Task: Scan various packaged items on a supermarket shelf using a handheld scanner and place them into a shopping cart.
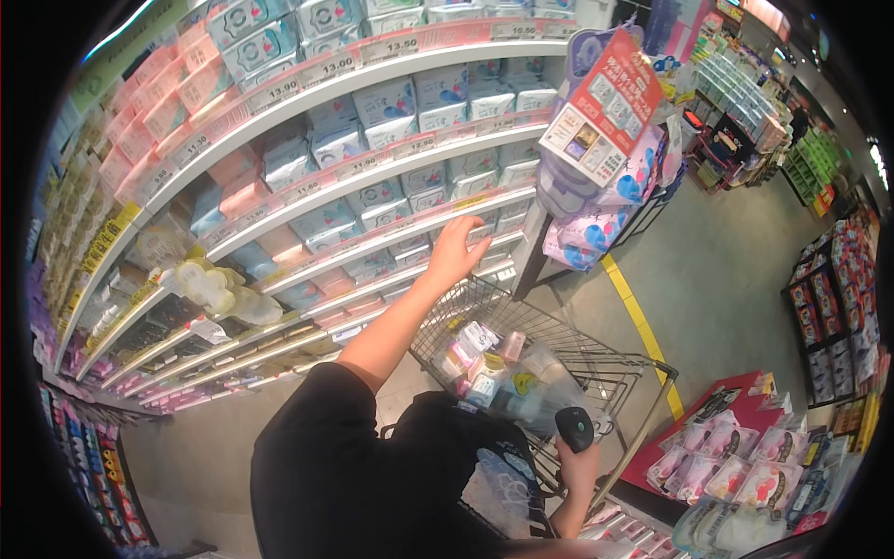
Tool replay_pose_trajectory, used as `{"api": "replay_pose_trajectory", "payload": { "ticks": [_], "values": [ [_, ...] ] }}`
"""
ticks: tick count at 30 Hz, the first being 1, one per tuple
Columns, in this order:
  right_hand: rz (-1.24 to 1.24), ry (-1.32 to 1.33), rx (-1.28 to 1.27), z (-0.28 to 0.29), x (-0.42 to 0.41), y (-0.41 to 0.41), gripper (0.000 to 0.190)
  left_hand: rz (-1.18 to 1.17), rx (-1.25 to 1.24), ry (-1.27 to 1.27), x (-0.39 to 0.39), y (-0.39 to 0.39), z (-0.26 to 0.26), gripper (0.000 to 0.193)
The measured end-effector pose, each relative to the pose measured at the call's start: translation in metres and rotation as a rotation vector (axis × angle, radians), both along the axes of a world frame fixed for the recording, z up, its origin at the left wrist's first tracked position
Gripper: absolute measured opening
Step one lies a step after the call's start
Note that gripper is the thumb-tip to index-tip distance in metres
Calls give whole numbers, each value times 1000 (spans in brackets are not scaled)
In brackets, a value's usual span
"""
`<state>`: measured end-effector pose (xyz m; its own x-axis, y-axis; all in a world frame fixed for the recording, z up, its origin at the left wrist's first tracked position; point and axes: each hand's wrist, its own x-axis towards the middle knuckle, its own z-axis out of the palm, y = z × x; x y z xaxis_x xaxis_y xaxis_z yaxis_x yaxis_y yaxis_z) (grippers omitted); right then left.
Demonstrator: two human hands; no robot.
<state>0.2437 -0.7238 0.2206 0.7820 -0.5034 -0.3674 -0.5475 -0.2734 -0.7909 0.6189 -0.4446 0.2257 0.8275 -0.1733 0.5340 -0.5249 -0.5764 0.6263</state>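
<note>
My left hand (457, 244) reaches out before the lower shelves, its fingers curved and apart, with nothing seen in it. Behind it stand packs in pale blue and white wrapping (380, 195), in rows. In my right hand (578, 465) is a black handheld scanner (575, 429), held upright over the near end of a wire shopping cart (649, 367). Inside the cart lie several small packaged goods (477, 339), among them a pink box (513, 345), and a clear plastic bag (541, 388). Whether my left fingertips touch a pack, I cannot tell.
White shelves (489, 52) with price strips curve along the left. A purple display stand (569, 189) with a red sign (614, 98) marks their end. Yellow floor tape (632, 307) runs past the cart. At the lower right is a red display table (726, 391) with bagged goods (726, 440).
</note>
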Motion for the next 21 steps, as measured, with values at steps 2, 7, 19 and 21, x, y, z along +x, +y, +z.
{"api": "replay_pose_trajectory", "payload": {
  "ticks": [2,7,19,21],
  "values": [
    [-14,7,7,-14,-7,-15,26,-15,8,-17,-4,-11,7,37],
    [-98,118,82,-72,-45,-68,30,-71,41,18,-25,-42,19,38],
    [-196,68,446,-137,-91,-141,26,-52,176,-53,-49,-80,37,39],
    [-249,-71,682,-144,-96,-146,35,-48,193,-54,-57,-80,34,39]
  ]
}}
